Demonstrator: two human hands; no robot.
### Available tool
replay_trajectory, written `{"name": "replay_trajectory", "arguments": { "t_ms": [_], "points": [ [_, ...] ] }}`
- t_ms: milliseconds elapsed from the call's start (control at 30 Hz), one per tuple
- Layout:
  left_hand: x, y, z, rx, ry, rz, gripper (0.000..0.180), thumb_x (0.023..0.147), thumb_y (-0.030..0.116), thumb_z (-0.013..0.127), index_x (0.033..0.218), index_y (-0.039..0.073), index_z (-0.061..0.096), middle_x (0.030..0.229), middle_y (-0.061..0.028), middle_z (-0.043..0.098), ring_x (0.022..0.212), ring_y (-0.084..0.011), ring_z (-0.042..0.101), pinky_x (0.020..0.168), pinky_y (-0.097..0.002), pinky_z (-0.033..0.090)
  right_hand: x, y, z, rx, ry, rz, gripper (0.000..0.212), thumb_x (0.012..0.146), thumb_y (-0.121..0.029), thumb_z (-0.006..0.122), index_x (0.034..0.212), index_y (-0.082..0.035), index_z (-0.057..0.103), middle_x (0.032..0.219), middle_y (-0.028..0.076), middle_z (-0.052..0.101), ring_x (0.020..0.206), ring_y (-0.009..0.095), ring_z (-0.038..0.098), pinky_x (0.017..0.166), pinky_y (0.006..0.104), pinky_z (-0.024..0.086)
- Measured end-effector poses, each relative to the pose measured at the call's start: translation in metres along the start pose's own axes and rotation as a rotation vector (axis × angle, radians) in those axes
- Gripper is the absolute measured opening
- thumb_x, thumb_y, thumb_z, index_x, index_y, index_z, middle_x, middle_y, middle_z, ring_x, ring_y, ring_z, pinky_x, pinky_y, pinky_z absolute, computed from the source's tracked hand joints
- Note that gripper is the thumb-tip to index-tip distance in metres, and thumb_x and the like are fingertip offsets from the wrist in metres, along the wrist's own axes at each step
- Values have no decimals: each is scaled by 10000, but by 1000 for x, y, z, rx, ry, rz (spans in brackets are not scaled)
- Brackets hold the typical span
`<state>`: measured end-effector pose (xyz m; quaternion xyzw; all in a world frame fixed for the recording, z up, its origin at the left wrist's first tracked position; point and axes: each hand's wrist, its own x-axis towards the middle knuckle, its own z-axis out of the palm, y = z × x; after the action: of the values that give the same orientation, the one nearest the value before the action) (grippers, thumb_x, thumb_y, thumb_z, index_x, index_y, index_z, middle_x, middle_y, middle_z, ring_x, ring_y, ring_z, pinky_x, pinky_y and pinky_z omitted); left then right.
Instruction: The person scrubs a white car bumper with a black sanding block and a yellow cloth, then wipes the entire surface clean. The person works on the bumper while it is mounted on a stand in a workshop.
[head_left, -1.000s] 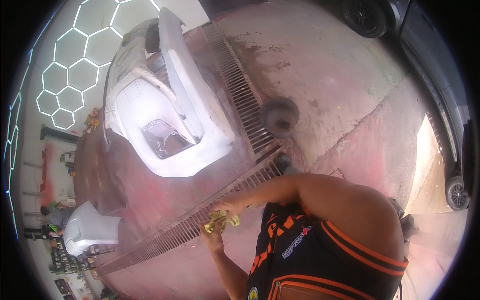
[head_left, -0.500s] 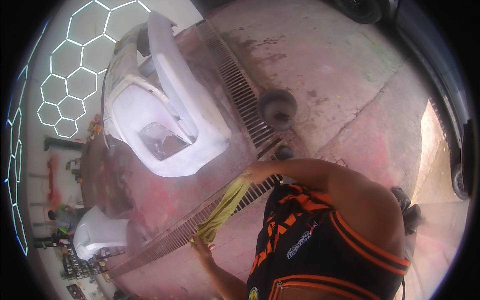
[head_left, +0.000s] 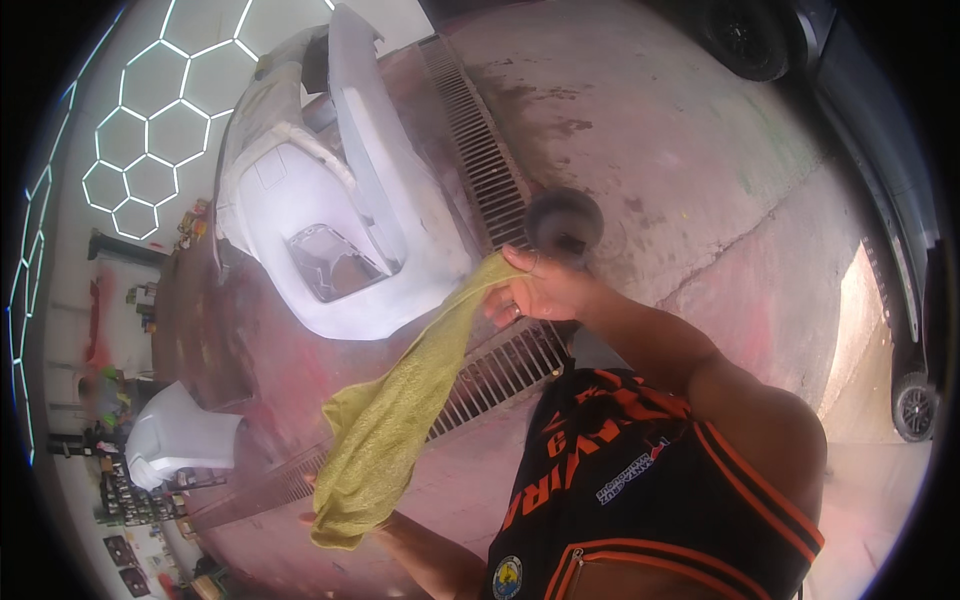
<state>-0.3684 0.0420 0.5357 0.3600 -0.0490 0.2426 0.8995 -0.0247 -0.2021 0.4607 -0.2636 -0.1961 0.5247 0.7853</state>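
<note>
A yellow-green cloth [head_left: 400, 410] stretches diagonally between my two hands, narrow at its upper end and spread wide at its lower end. The upper end is pinched in my right hand [head_left: 548, 285], with the thumb and fingers closed on it. My left hand [head_left: 388, 528] is behind the wide lower end. Only fingertips past the cloth's left edge and the wrist show there, so its grip is hidden. Beyond the cloth stands a large whitish car bumper [head_left: 330, 310] with openings in it, apart from both hands.
A slatted floor drain [head_left: 500, 375] runs past the bumper and under the cloth. A dark bucket [head_left: 562, 220] stands beside it, behind my right hand. Another white car panel [head_left: 180, 440] is at the left, near shelves of small items. A dark vehicle [head_left: 870, 130] is parked at the right.
The cloth has been raised and now looks larger and more spread out at its lower end. My right hand has moved up; my left hand has moved left and down, behind the cloth.
</note>
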Motion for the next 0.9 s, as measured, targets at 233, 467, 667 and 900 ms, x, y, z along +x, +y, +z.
{"name": "replay_trajectory", "arguments": {
  "t_ms": [233, 467, 667, 900],
  "points": [
    [47, -162, 18, 226, 189, -284, 626, 934, 445, 666, 1415, 105, 452, 1500, -173, 431, 1388, -367, 411, 1152, -519, 354, 103, 53, 95, -754, 451, -297, 318, 1041, -270, 541, 1134, 22, 627, 1014, 104, 640, 889, 168, 584, 795, 344, 475],
    [59, -189, 17, 367, 231, -351, 673, 959, 428, 644, 1472, 89, 373, 1553, -170, 349, 1432, -344, 348, 1173, -495, 318, 148, 85, 133, -387, 355, -490, 566, 1081, -501, 389, 1039, 43, 540, 948, 130, 567, 881, 200, 511, 802, 380, 436],
    [76, -165, 5, 503, 315, -235, 715, 979, 414, 625, 1522, 75, 306, 1598, -168, 279, 1470, -324, 294, 1190, -473, 287, 95, 96, 97, -869, -193, 82, 632, 1022, -434, 564, 1373, 86, 480, 1192, 243, 623, 1205, 336, 586, 1050, 383, 437],
    [119, -156, 46, 1084, 184, 9, 767, 1003, 398, 603, 1579, 59, 227, 1651, -166, 198, 1515, -301, 230, 1211, -449, 252, 4, 94, 14, -596, 111, -133, 629, 1003, -394, 615, 1454, 13, 449, 1359, 188, 517, 1236, 313, 564, 1005, 398, 486]
  ]
}}
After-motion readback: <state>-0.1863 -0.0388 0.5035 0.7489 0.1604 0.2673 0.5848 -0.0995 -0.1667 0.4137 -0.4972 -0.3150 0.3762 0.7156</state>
